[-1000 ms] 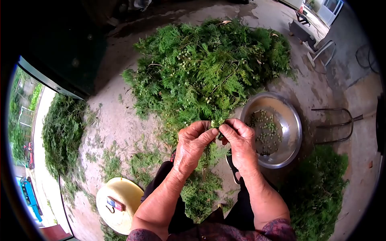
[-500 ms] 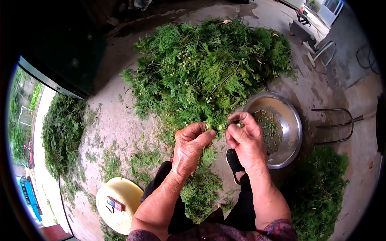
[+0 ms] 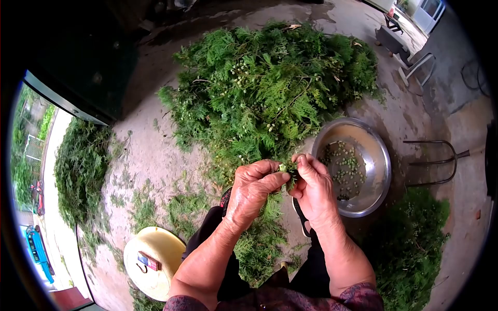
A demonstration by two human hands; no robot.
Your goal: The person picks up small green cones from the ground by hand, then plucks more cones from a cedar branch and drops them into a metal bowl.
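Note:
My left hand (image 3: 255,185) is closed on a small green conifer sprig (image 3: 290,180) with pale green cones on it. Close beside it, my right hand (image 3: 315,186) pinches at the same sprig, thumb and fingers together; whether a cone is between those fingertips I cannot make out. Just right of my right hand stands a wide steel basin (image 3: 382,181) with many small green cones (image 3: 350,165) on its bottom. Beyond both hands spreads a large heap of cut conifer branches (image 3: 259,88), dotted with more pale cones.
A pale yellow upturned basin (image 3: 161,274) at lower left bears a red-and-dark small box (image 3: 149,260). Another branch pile (image 3: 80,171) lies left, and more greenery (image 3: 410,249) lower right. A fork's metal tines (image 3: 430,163) lie right of the steel basin. Loose sprigs litter the concrete floor.
My hands have come closer together, the left moving slightly right and my right hand's fingers lowering onto the sprig. The cones that showed at my right fingertips are no longer visible there.

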